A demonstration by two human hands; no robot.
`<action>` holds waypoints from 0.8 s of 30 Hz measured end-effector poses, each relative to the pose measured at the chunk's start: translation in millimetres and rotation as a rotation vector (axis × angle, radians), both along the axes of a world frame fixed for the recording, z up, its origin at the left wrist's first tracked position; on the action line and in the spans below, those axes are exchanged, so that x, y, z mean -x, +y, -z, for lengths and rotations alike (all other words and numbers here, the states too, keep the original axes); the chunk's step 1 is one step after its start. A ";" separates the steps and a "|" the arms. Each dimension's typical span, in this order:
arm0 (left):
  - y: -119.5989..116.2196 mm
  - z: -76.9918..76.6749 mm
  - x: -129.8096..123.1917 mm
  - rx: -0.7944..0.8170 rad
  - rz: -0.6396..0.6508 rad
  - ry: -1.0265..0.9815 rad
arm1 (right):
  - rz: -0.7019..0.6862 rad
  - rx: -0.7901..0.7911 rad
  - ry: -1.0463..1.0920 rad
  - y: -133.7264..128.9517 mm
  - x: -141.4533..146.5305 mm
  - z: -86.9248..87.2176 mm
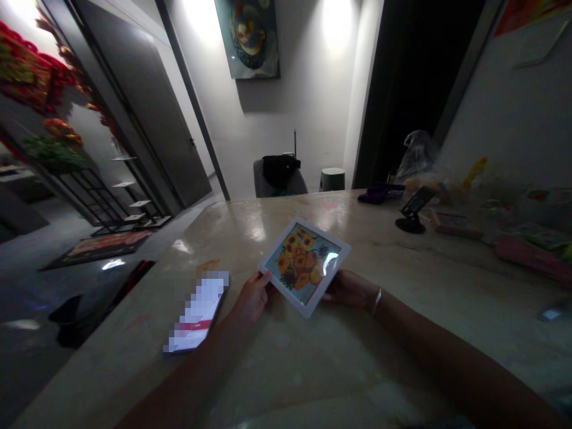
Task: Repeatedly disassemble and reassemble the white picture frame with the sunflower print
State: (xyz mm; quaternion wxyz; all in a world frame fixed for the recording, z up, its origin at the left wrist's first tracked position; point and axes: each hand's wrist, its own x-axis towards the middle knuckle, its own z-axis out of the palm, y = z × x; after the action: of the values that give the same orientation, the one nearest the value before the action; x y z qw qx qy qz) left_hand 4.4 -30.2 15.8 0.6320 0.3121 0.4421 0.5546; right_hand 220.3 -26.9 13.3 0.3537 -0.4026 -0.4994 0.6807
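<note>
A small white-framed sunflower picture (304, 268) is held up slightly tilted over the polished stone counter (286, 369). My left hand (252, 298) grips its lower left edge. My right hand (351, 289) holds its right side, with the fingers partly hidden behind the frame and a metal bracelet (376, 301) on the wrist. Glare shows on the picture's glossy surface. To the left of my left hand, a smartphone (196, 313) lies on the counter with its screen lit and pixelated.
At the counter's far right stand a black phone stand (411, 208), a purple object (379, 192), a plastic bag (417, 158) and a pink item (531, 256). Beyond the counter are a chair with a black bag (279, 176) and a grey door (156, 119).
</note>
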 end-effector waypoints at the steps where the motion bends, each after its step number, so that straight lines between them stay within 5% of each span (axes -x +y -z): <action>1: 2.1 -0.3 2.9 0.013 -0.031 0.019 | -0.011 0.122 0.085 5.1 -5.8 3.3; 4: 6.7 -1.4 10.9 0.045 -0.095 0.054 | 0.160 0.291 0.214 19.8 -22.6 9.2; 7: 7.6 -1.3 14.2 0.045 -0.096 0.086 | 0.296 0.253 0.209 27.2 -32.3 7.0; 12: 6.5 4.7 14.6 -0.055 -0.050 0.216 | 0.206 0.178 0.109 20.8 -30.6 -1.5; 17: 8.4 10.9 18.7 -0.143 -0.027 0.453 | 0.134 -0.014 -0.097 15.2 -23.7 3.0; 24: 8.1 6.4 18.7 -0.317 0.041 0.898 | 0.227 -0.382 -0.634 19.5 -22.9 8.7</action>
State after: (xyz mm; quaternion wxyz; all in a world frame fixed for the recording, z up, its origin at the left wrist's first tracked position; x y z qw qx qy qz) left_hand -14.3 -22.1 9.3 0.3339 0.6224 0.5752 0.4127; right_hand 243.1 -7.4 4.6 0.3235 -0.5727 -0.6541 0.3734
